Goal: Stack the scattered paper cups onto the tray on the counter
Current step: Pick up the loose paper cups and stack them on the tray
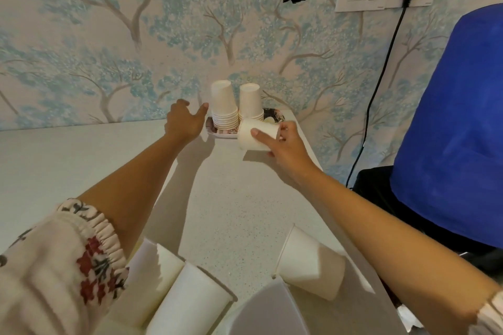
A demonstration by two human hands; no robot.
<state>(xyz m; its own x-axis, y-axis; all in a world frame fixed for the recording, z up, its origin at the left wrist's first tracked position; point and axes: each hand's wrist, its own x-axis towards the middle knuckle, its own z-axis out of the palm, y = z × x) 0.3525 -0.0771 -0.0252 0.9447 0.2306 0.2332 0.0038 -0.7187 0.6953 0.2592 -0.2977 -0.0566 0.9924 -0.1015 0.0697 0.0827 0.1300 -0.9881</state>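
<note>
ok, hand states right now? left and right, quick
Left hand: open, fingers spread, reaching beside the left cup stack, holding nothing.
Right hand: grips a paper cup lying sideways, just in front of the tray.

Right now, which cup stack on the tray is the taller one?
The left stack, the one beside the left hand. More rims are piled at its bottom and its top sits higher than the right stack on the tray.

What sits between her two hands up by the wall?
In the head view, the left cup stack on the tray stands between left hand and right hand, which holds a sideways cup.
</note>
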